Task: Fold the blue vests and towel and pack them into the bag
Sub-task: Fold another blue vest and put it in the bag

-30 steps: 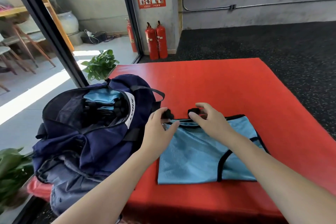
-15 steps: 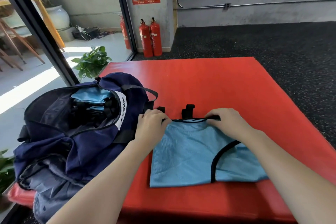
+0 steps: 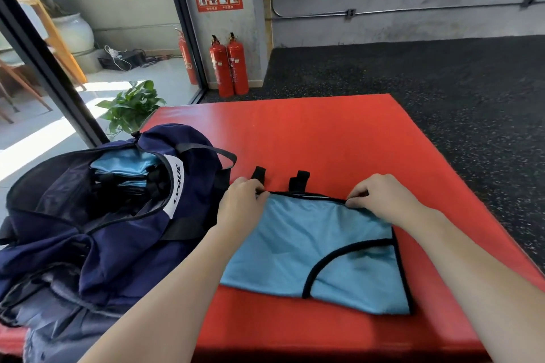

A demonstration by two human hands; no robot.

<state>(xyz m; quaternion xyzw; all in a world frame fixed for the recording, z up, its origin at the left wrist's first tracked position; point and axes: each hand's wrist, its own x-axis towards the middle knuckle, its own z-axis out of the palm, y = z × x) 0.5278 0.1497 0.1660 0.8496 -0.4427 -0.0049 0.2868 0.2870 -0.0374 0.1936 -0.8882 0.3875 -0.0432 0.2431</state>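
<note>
A blue vest (image 3: 312,247) lay flat on the red mat (image 3: 339,138). The left hand (image 3: 239,203) and right hand (image 3: 380,199) each pinched its black-trimmed far edge. The open navy bag (image 3: 124,215), holding folded blue cloth (image 3: 124,162), stood just left of the vest.

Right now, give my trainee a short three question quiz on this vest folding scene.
1. True or false: both hands pinch the far edge of the vest.
2. Which side of the vest is the bag on? A) left B) right C) behind it
3. Fill in: the vest lies on a red ____.

Key:
1. True: the left hand and the right hand each grip its black-trimmed far edge.
2. A. The bag is open, with blue fabric inside.
3. Mat.
</note>
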